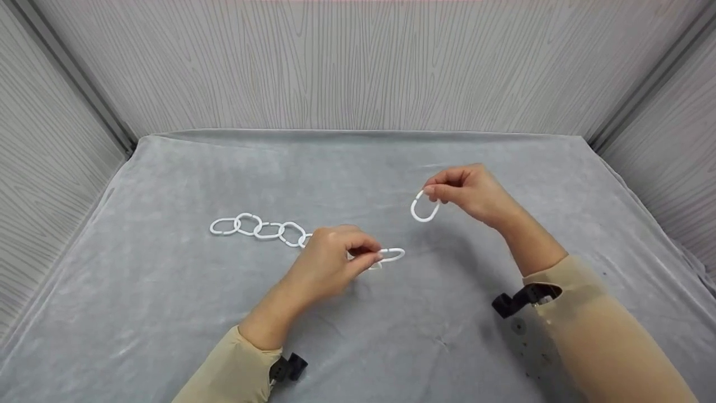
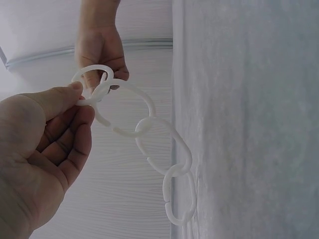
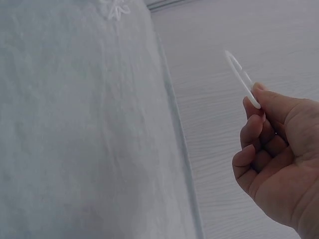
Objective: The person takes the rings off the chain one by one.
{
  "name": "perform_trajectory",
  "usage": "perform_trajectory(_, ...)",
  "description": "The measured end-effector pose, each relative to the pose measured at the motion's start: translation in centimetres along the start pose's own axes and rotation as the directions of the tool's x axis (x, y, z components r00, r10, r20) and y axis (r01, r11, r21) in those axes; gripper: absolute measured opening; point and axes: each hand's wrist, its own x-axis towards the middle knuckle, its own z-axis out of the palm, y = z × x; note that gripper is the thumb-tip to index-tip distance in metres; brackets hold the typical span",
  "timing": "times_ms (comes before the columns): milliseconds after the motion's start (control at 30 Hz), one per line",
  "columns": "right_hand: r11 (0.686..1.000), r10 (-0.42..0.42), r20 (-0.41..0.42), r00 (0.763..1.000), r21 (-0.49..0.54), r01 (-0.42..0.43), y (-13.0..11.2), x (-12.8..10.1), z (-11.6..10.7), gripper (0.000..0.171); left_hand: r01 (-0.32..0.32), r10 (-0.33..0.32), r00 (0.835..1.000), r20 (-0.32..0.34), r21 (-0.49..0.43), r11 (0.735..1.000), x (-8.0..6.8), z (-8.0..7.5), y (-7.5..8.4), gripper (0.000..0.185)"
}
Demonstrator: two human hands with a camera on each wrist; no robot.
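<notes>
A chain of white plastic links (image 1: 269, 230) runs across the grey cloth, left of centre in the head view. My left hand (image 1: 335, 260) pinches the link at its right end between thumb and fingertips, and that end link (image 2: 93, 68) shows a slit in the left wrist view. Several joined links (image 2: 164, 144) hang from it there. My right hand (image 1: 470, 193) is raised farther right and pinches a separate white link (image 1: 425, 218) by its upper end. In the right wrist view this loose link (image 3: 241, 79) appears nearly edge-on, with a gap in its side.
Grey cloth (image 1: 168, 324) covers the table, slightly wrinkled. Pale wood-grain panels (image 1: 358, 67) stand at the back and on both sides. A black wrist camera (image 1: 526, 296) is on the right sleeve, another black camera (image 1: 288, 368) on the left.
</notes>
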Motion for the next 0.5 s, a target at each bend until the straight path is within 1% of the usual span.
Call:
perform_trajectory(133,0.999,0.03,-0.035,0.999,-0.015,-0.031,1.6,0.2,-0.8,0.021,-0.004,0.004,1.0,0.002,-0.001,1.0,0.1,0.1,0.0,0.002)
perform_trajectory(300,0.995,0.09,-0.076,0.993,-0.033,-0.093,3.6,0.4,-1.7,0.026,-0.001,0.001,1.0,0.001,-0.009,1.0,0.0,0.0,0.0,0.001)
perform_trajectory(500,0.988,0.15,-0.128,0.98,-0.01,-0.152,5.7,0.4,-2.5,0.026,0.004,-0.004,1.0,0.008,-0.004,1.0,-0.1,0.1,0.0,0.004)
